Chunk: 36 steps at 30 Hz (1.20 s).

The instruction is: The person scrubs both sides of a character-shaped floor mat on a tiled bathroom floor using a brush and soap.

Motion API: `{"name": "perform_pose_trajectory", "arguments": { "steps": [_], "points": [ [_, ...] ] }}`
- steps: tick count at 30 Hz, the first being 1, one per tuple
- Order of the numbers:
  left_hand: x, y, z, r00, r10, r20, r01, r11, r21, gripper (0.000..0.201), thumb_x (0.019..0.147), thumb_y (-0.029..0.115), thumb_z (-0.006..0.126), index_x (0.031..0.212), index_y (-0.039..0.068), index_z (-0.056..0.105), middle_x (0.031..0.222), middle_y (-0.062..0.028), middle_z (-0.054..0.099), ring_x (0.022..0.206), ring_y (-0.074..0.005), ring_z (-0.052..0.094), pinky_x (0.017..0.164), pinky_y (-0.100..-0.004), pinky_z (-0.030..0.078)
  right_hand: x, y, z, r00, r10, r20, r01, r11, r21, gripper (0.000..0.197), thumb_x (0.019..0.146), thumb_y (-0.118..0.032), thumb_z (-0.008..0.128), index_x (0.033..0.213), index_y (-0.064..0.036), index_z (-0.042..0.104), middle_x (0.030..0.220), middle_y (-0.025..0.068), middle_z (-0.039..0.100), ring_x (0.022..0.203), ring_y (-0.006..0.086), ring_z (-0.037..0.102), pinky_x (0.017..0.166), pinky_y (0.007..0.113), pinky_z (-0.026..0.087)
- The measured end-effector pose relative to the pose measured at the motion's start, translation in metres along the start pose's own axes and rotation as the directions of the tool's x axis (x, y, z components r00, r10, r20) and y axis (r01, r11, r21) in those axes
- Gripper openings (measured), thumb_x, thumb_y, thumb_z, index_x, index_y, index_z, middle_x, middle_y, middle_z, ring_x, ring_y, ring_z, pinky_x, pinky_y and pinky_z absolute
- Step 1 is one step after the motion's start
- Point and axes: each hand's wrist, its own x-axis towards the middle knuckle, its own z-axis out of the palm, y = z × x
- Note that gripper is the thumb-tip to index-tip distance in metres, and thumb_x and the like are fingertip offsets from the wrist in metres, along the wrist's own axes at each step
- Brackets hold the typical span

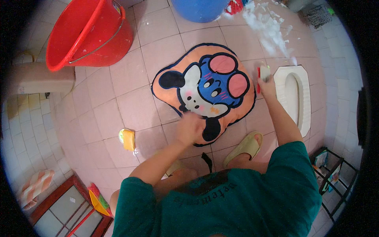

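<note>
A peach cushion-like mat point(167, 93), edged in black and bearing a white and blue cartoon figure, lies on the tiled floor in front of me. My left hand point(191, 127) is over its near edge, beside a black ear shape; motion smears its fingers. Past the mat's right edge, my right hand point(267, 83) grips a scrub brush point(265, 73) with a pale back and red bristles. The bristles face the mat's border. On the floor to the left, a yellow block point(129, 140), soap or sponge, rests on a small round dish point(121, 135).
A large red bucket point(94, 43) stands far left, a blue tub point(199, 8) at the back. White foam point(268, 29) covers tiles at the far right. A squat toilet point(306, 94) is set right of the brush. A black rack point(339, 173) stands at lower right.
</note>
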Motion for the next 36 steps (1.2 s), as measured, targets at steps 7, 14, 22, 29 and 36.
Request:
{"name": "perform_pose_trajectory", "arguments": {
  "steps": [7,14,22,29,36],
  "points": [
    [0.09,-0.11,-0.035,0.374,-0.707,-0.6,0.649,0.662,-0.375,0.065,0.075,0.042,0.081,0.103,-0.01,0.052,0.101,-0.0298,0.06,0.097,-0.04,0.061,0.085,-0.0438,0.049,-0.093,-0.171,0.203,0.885,-0.407,0.226,0.427,0.903,-0.046,0.051,0.084,-0.04,0.066,0.133,-0.0279,0.058,0.119,0.023,0.053,0.104,0.0415,0.059,0.091,0.045,0.05],
    [0.047,-0.106,-0.032,0.538,-0.627,-0.564,0.571,0.763,-0.303,0.044,0.086,0.031,0.072,0.105,-0.004,0.051,0.093,-0.0287,0.067,0.087,-0.0455,0.064,0.076,-0.0462,0.051,-0.062,-0.115,0.192,0.726,-0.601,0.336,0.688,0.638,-0.345,0.047,0.083,-0.033,0.065,0.129,-0.0373,0.059,0.108,0.0182,0.058,0.094,0.035,0.061,0.07,0.044,0.054],
    [0.054,-0.111,-0.038,0.611,-0.661,-0.436,0.669,0.725,-0.162,0.05,0.086,0.035,0.07,0.115,-0.002,0.055,0.099,-0.0258,0.068,0.092,-0.0415,0.066,0.079,-0.0427,0.052,-0.049,-0.16,0.197,0.959,-0.259,0.112,0.275,0.947,-0.168,0.04,0.083,-0.03,0.063,0.123,-0.0225,0.063,0.105,0.0169,0.063,0.097,0.0372,0.06,0.072,0.049,0.052],
    [0.019,-0.15,-0.034,0.697,-0.689,-0.201,0.562,0.698,-0.444,0.041,0.085,0.026,0.074,0.113,-0.003,0.064,0.096,-0.0148,0.073,0.085,-0.023,0.069,0.075,-0.0356,0.054,-0.045,-0.164,0.257,0.6,-0.39,0.698,0.781,0.473,-0.408,0.042,0.085,-0.034,0.061,0.127,-0.0304,0.061,0.113,0.011,0.064,0.093,0.027,0.065,0.075,0.043,0.055],
    [0.029,-0.133,-0.029,0.68,-0.694,-0.238,0.365,0.602,-0.71,0.032,0.086,0.012,0.075,0.112,-0.004,0.065,0.099,-0.0078,0.072,0.086,-0.0111,0.064,0.075,-0.0273,0.053,0.009,-0.181,0.214,0.943,-0.306,0.133,0.326,0.765,-0.556,0.045,0.081,-0.037,0.068,0.125,-0.0262,0.064,0.118,0.019,0.06,0.095,0.036,0.063,0.075,0.044,0.054]
  ]
}}
